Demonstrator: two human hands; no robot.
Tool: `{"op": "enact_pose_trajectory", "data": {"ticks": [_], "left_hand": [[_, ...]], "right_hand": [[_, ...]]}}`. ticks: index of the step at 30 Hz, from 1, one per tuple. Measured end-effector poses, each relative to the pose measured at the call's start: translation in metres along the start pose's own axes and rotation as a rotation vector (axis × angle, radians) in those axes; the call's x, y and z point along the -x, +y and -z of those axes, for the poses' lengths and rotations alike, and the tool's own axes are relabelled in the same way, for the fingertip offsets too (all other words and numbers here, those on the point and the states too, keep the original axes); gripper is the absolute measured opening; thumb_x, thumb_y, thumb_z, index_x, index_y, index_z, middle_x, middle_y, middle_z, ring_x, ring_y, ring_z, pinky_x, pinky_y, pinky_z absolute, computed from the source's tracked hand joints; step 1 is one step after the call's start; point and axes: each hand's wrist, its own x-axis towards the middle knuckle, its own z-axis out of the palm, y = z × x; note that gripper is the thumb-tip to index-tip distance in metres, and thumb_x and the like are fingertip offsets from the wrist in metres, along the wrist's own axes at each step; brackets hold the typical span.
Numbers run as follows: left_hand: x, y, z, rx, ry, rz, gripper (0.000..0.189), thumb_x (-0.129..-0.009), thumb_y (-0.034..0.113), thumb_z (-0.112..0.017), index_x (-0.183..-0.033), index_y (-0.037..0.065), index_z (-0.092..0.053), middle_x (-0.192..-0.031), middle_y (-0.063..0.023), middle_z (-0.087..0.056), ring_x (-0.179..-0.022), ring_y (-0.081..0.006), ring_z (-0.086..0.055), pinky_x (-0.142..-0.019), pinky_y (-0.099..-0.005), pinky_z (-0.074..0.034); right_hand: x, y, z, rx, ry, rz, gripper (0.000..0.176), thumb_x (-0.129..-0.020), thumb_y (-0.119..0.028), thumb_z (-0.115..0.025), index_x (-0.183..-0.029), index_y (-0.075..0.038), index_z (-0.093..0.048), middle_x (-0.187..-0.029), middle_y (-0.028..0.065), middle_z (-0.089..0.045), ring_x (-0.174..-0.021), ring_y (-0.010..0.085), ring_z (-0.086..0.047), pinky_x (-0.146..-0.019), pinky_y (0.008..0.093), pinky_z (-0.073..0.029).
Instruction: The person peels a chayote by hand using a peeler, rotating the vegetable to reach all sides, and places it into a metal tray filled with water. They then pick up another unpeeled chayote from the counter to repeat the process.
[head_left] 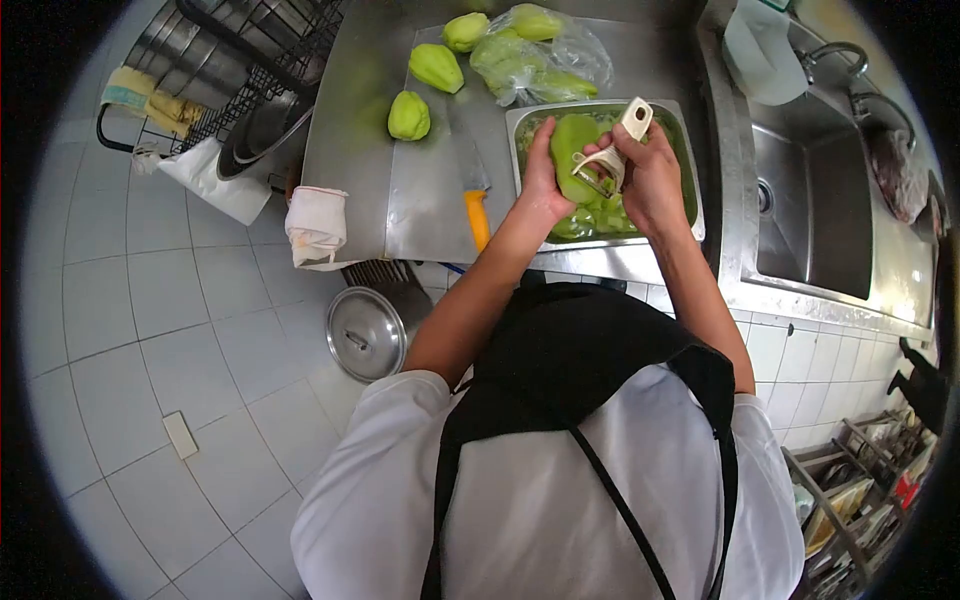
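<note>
My left hand (543, 175) is wrapped around the side of a green chayote (573, 150) above a metal tray (694, 190). In my right hand (652, 180) is a white peeler (636, 118), its blade close against the chayote. Green pieces and peelings (608, 217) lie in the tray beneath both hands. Left of the tray, a knife with a yellow handle (477, 218) rests on the steel counter (425, 205).
Several whole chayotes (436, 68) and a clear plastic bag (530, 70) holding more lie at the counter's back. A folded cloth (317, 222) hangs at the left edge. A sink (815, 200) is on the right, and a lidded pot (366, 335) stands below.
</note>
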Motion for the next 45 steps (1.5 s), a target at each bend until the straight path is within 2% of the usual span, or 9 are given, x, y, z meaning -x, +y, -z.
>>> {"op": "enact_pose_trajectory", "data": {"ticks": [5,8,17,20,26,29,32,38,45], "left_hand": [[0.002,-0.006,-0.007,-0.036,0.054,-0.046,0.058,-0.094,0.053,-0.049,-0.121,0.002,-0.052,-0.096,-0.0174,-0.066,-0.081,-0.0256,-0.065,-0.076,-0.0450,-0.056],[-0.001,-0.005,-0.001,-0.088,0.081,-0.020,0.053,-0.093,0.058,-0.046,-0.116,0.012,-0.060,-0.098,-0.0083,-0.067,-0.089,-0.0263,-0.065,-0.073,-0.0447,-0.052],[-0.004,-0.011,0.014,-0.167,0.014,0.014,0.050,-0.092,0.056,-0.047,-0.115,0.014,-0.061,-0.100,-0.0064,-0.067,-0.090,-0.0242,-0.065,-0.075,-0.0453,-0.052],[0.010,-0.024,0.003,-0.257,0.139,0.033,0.050,-0.092,0.056,-0.046,-0.115,0.015,-0.062,-0.104,-0.0067,-0.067,-0.091,-0.0238,-0.065,-0.076,-0.0452,-0.052],[0.006,-0.025,0.018,-0.197,0.074,0.035,0.048,-0.094,0.055,-0.043,-0.119,0.018,-0.062,-0.110,-0.0061,-0.067,-0.096,-0.0243,-0.064,-0.078,-0.0464,-0.052],[0.006,-0.022,0.017,-0.187,0.096,-0.013,0.051,-0.093,0.055,-0.044,-0.119,0.013,-0.059,-0.105,-0.0079,-0.066,-0.091,-0.0241,-0.064,-0.071,-0.0425,-0.053],[0.002,-0.018,0.033,-0.156,0.050,0.019,0.052,-0.093,0.055,-0.045,-0.125,0.016,-0.059,-0.113,-0.0088,-0.066,-0.096,-0.0272,-0.063,-0.076,-0.0454,-0.052],[0.010,-0.019,0.040,-0.136,0.018,0.053,0.059,-0.090,0.057,-0.049,-0.124,0.009,-0.057,-0.109,-0.0159,-0.064,-0.090,-0.0347,-0.063,-0.072,-0.0425,-0.053],[0.005,-0.011,0.060,-0.149,0.133,-0.050,0.063,-0.090,0.058,-0.050,-0.126,0.007,-0.054,-0.111,-0.0161,-0.062,-0.095,-0.0356,-0.063,-0.075,-0.0446,-0.053]], "right_hand": [[0.002,0.004,0.001,0.009,0.003,0.009,0.023,-0.097,-0.007,-0.055,-0.115,-0.002,-0.043,-0.088,0.0113,-0.061,-0.079,0.0245,-0.068,-0.071,0.0353,-0.056],[0.004,0.006,0.000,0.011,0.005,0.066,0.023,-0.096,-0.005,-0.055,-0.116,-0.002,-0.043,-0.088,0.0115,-0.061,-0.078,0.0246,-0.068,-0.071,0.0352,-0.056],[0.006,0.018,0.006,0.148,0.002,0.154,0.025,-0.095,-0.002,-0.055,-0.118,0.000,-0.043,-0.088,0.0111,-0.063,-0.077,0.0211,-0.067,-0.069,0.0321,-0.055],[-0.006,0.020,0.013,0.216,0.022,0.286,0.026,-0.095,-0.002,-0.055,-0.119,0.001,-0.044,-0.088,0.0105,-0.063,-0.076,0.0188,-0.067,-0.068,0.0309,-0.054],[-0.019,0.025,0.015,0.236,0.045,0.287,0.027,-0.093,-0.002,-0.059,-0.116,0.001,-0.045,-0.087,0.0101,-0.064,-0.075,0.0184,-0.066,-0.068,0.0298,-0.054],[-0.028,0.033,0.012,0.217,0.055,0.317,0.027,-0.093,-0.004,-0.060,-0.115,0.002,-0.046,-0.086,0.0106,-0.064,-0.074,0.0185,-0.066,-0.067,0.0304,-0.054],[-0.034,0.033,0.008,0.240,0.091,0.313,0.026,-0.093,-0.004,-0.061,-0.113,0.002,-0.047,-0.086,0.0107,-0.064,-0.072,0.0185,-0.066,-0.066,0.0305,-0.053],[-0.070,0.047,0.016,0.206,0.144,0.288,0.018,-0.093,-0.005,-0.060,-0.105,0.002,-0.049,-0.085,0.0109,-0.064,-0.070,0.0191,-0.066,-0.063,0.0308,-0.053],[-0.095,0.070,0.016,0.149,0.194,0.135,0.014,-0.094,-0.006,-0.058,-0.102,0.001,-0.049,-0.081,0.0117,-0.062,-0.068,0.0223,-0.066,-0.059,0.0348,-0.056]]}}
